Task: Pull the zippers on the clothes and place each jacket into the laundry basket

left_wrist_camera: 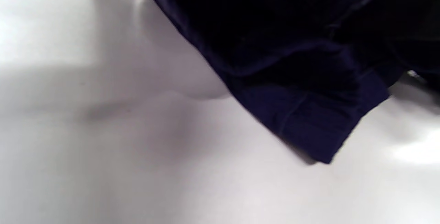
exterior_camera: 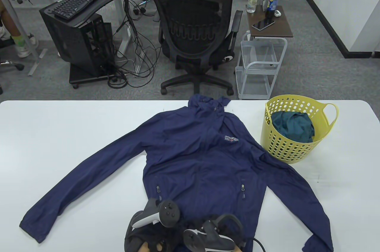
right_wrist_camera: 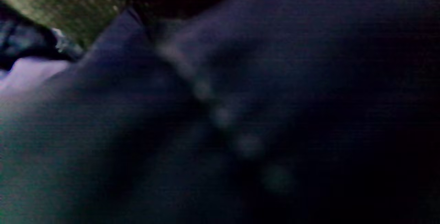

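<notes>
Navy jacket (exterior_camera: 204,163) lies flat, front up, on the white table (exterior_camera: 59,133), hood twd far edge, both sleeves spread out diagonally, hem at near edge. White logo on chest, 2 small pocket zips lower front. Front looks zipped up to collar, but hem end is hidden. Yellow perforated laundry basket (exterior_camera: 292,145) w/ loop handle stands upright just beside jacket's shoulder, on its right, touching or nearly so. Inside basket: a teal jacket (exterior_camera: 294,127), crumpled.
</notes>
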Demonstrator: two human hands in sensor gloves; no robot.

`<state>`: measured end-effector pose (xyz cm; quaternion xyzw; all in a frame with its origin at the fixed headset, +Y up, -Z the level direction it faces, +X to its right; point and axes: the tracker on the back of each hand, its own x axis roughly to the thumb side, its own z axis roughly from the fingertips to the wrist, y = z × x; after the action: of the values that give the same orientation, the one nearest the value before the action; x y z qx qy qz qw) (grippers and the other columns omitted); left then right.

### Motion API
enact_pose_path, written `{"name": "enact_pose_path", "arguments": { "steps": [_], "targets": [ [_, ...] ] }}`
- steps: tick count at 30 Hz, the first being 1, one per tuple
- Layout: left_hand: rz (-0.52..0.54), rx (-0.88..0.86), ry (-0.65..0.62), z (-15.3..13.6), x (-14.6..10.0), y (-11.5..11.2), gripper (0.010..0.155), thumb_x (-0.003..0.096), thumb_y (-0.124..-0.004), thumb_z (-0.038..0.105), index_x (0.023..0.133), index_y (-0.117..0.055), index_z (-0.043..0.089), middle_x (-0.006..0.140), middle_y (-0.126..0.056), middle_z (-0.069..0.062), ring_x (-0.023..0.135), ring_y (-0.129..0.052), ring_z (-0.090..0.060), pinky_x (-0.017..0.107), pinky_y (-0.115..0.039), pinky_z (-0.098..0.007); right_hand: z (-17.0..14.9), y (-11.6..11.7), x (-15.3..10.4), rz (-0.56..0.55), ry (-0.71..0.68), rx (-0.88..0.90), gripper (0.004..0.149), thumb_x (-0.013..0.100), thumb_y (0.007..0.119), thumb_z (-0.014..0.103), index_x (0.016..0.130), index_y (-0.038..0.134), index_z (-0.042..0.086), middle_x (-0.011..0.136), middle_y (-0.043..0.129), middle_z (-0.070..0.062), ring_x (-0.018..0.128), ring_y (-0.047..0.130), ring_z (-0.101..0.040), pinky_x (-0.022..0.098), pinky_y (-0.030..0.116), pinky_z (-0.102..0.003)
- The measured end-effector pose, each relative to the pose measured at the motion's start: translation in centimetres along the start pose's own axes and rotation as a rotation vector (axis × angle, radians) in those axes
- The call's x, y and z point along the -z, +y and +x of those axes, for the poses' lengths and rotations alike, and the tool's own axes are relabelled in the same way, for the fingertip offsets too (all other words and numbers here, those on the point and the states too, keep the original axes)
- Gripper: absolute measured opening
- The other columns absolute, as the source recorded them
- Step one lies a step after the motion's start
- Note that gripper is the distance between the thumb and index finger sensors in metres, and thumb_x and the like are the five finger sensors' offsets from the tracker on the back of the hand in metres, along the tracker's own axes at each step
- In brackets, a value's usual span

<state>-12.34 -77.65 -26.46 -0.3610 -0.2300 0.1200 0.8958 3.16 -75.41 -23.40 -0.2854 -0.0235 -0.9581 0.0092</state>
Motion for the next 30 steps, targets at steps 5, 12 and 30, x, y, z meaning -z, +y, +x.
{"name": "enact_pose_path", "arguments": {
  "steps": [5,12,30],
  "targets": [
    [0.052,0.058,0.022,1.0,-0.3,0.0,0.089,0.0330,-0.064,0.080,0.108,-0.056,0.032,0.122,-0.039,-0.005,0.111,-0.032,-0.038,0.072,-0.043,-0.066,-2.4,-0.7,-0.2,-0.053,0.099,0.107,0.041,0.042,0.085,0.046,0.078,0.092,0.029,0.087,0.100,0.000,0.067,0.107,-0.025,0.055,0.082,-0.048],
    [0.429,0.345,0.306,2.1,-2.0,2.0,0.050,0.0411,-0.075,0.048,0.090,-0.078,0.045,0.106,-0.082,0.014,0.101,-0.074,-0.026,0.070,-0.059,-0.058,-4.4,-2.5,-1.0,-0.080,0.218,-0.019,0.044,0.039,0.095,0.035,0.081,0.084,0.038,0.079,0.101,0.010,0.058,0.109,-0.013,0.061,0.078,-0.046],
    [0.786,0.091,0.542,-5.7,-10.7,6.8,0.046,0.0386,-0.085,0.042,0.085,-0.086,0.043,0.098,-0.092,0.013,0.097,-0.081,-0.026,0.069,-0.061,-0.059,-15.1,-5.5,-5.1,-0.145,0.511,0.154,0.045,0.043,0.093,0.020,0.083,0.087,0.039,0.088,0.095,0.010,0.070,0.102,-0.018,0.063,0.076,-0.044]
  ]
}}
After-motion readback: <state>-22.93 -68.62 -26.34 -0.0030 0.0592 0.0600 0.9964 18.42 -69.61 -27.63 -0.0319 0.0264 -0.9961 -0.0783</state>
